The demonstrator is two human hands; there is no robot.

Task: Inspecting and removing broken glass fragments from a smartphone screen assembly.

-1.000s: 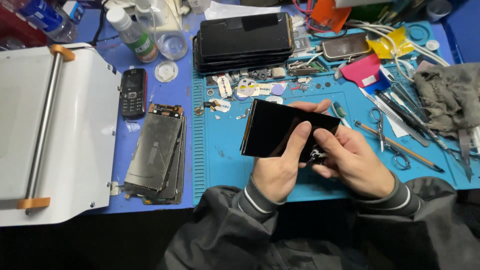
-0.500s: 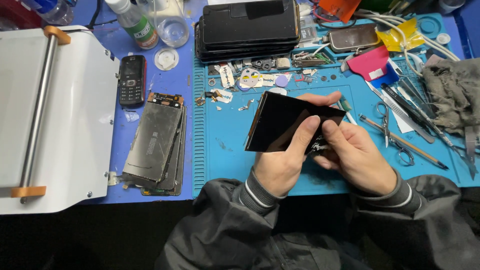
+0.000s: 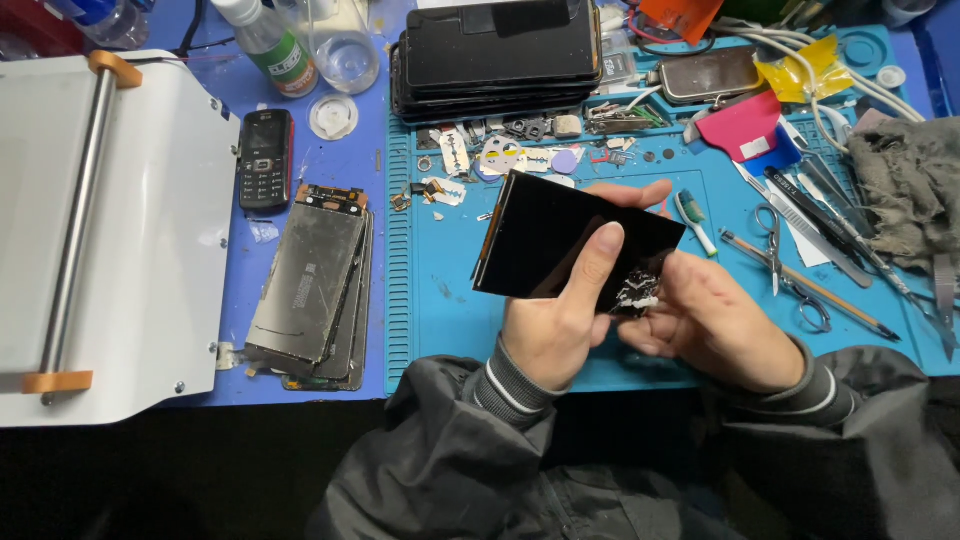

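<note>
My left hand [image 3: 560, 325] grips a black glossy phone screen panel [image 3: 560, 235] from below, thumb lying across its face, above a blue work mat [image 3: 440, 290]. My right hand [image 3: 715, 320] is closed at the panel's lower right corner, where a crumpled whitish scrap [image 3: 636, 290] of residue sticks out between the fingers. The panel is tilted, its far edge raised toward the mat's middle.
A stack of dark screens [image 3: 495, 55] lies at the back; worn panels [image 3: 310, 285] are stacked left of the mat. A white machine with a roller bar [image 3: 90, 230] fills the left. A small black phone [image 3: 265, 158], bottles [image 3: 270, 45], scissors [image 3: 785, 260], tweezers, a toothbrush [image 3: 692, 220] and a grey rag [image 3: 910, 190] lie around.
The view has shifted slightly. My hands and the panel have stayed almost in place, and the right fingers keep working at the panel's corner.
</note>
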